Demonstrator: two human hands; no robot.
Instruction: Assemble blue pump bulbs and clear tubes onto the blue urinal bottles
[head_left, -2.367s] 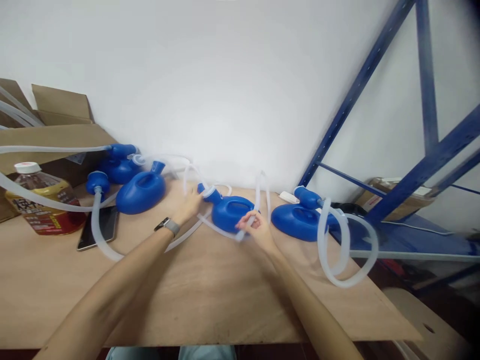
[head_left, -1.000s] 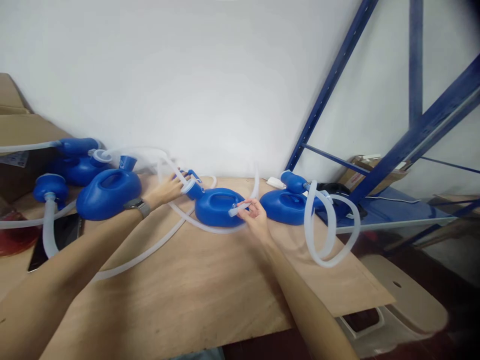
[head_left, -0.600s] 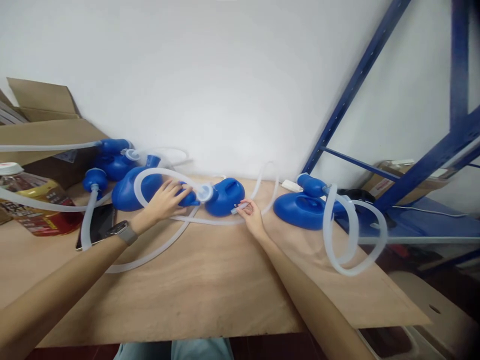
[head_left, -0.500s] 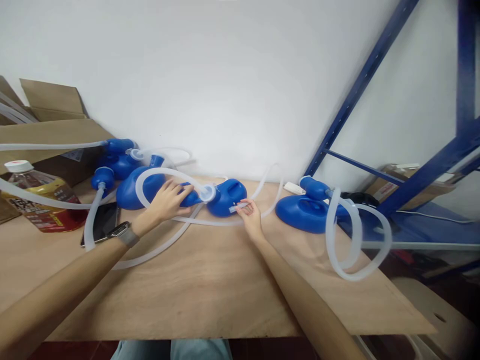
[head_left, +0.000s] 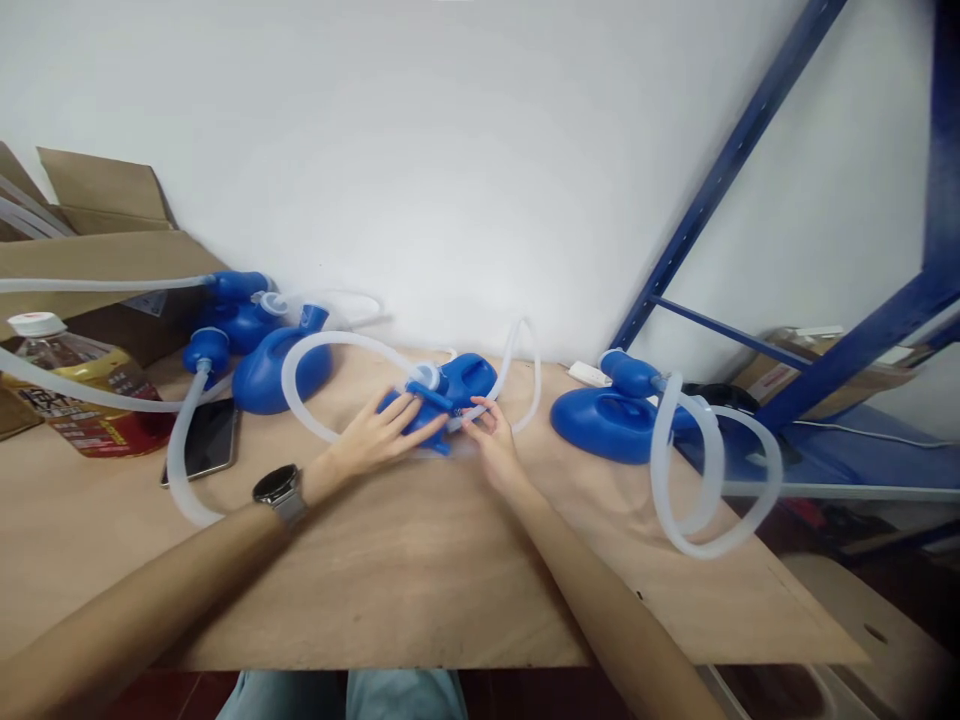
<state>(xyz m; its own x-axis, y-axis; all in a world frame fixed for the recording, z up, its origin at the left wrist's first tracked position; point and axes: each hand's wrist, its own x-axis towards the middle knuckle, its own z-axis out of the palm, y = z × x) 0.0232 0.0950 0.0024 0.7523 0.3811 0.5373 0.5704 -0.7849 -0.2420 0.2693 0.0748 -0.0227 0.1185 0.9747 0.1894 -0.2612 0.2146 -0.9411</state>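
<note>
My left hand (head_left: 386, 432) is closed around a blue plastic piece (head_left: 429, 418) with a narrow projecting part, its fingers lying over the left side. My right hand (head_left: 491, 440) pinches the end of a translucent hose (head_left: 504, 378), right beside that piece. Whether the hose end touches it I cannot tell. Behind both hands a blue plastic bottle (head_left: 477, 372) with a moulded handle lies on the table. A white ring-shaped cap (head_left: 425, 376) sits at the upper edge of the blue piece, and a thicker hose (head_left: 296, 375) curves away to the left.
More blue bottles (head_left: 274, 375) stand at the left, near a phone (head_left: 210, 440), a large drink bottle (head_left: 90, 390) and a cardboard box (head_left: 112, 260). Another blue bottle (head_left: 600, 425) with a coiled hose (head_left: 716, 480) is at the right, beside a blue metal shelf (head_left: 840, 450).
My left hand has shifted right and slightly down, bringing the blue piece over to the right hand and turning it. The thin hose now loops up closer to the right hand.
</note>
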